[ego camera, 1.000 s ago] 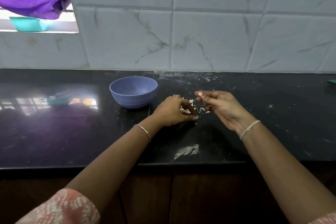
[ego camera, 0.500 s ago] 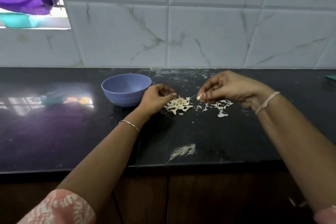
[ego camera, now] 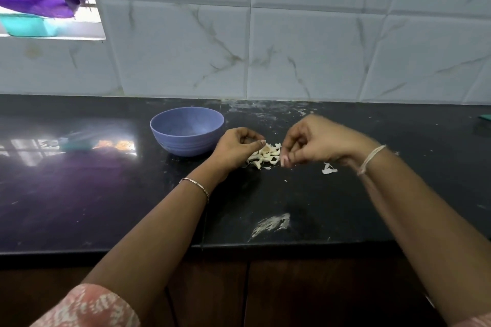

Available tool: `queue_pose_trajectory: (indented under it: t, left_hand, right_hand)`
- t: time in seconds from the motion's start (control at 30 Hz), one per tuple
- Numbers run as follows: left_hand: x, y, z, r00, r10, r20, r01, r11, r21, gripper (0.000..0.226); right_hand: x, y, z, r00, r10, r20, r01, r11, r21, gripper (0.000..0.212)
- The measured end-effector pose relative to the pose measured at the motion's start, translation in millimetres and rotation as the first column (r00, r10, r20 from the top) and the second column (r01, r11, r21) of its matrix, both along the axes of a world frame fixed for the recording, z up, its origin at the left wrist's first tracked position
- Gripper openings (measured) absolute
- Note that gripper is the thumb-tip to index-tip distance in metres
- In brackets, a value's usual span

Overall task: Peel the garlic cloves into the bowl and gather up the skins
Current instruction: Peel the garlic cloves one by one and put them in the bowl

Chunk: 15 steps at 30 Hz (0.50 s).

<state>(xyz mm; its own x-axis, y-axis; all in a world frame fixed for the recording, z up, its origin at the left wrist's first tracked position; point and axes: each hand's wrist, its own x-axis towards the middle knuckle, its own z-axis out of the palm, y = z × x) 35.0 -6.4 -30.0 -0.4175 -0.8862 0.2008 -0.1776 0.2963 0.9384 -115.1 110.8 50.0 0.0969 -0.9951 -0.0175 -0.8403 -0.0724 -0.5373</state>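
The right hand [ego camera: 316, 143] has come down and in: it now hangs, blurred, just beside the garlic cloves [ego camera: 265, 155], hiding most of the skins seen earlier. One skin scrap [ego camera: 329, 168] shows below its wrist. Its fingers are curled; what they hold, I cannot tell. The left hand [ego camera: 239, 147] stays left of the pile, thumb to forefinger, grip unclear. The blue bowl [ego camera: 187, 130] sits toward the black counter's [ego camera: 106, 194] back edge, and a white smear [ego camera: 271, 223] lies near the front edge. A marbled tile wall [ego camera: 305, 48] stands behind.
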Motion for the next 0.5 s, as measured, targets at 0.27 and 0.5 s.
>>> queue_pose_trajectory:
  t: [0.27, 0.5]
  left_hand:
    - [-0.9, 2.3, 0.9, 1.000, -0.001, -0.002, 0.001, 1.000, 0.000, 0.014]
    - [-0.7, 15.4, 11.5, 0.995, -0.072, -0.067, 0.067, 0.995, -0.078, 0.010]
  right_hand:
    - [-7.1, -4.9, -2.4, 0.997, 0.022, 0.078, -0.026, 0.999, 0.042, 0.006]
    - [-18.5, -5.4, -17.8, 0.974, -0.009, 0.228, 0.001, 0.999, 0.034, 0.006]
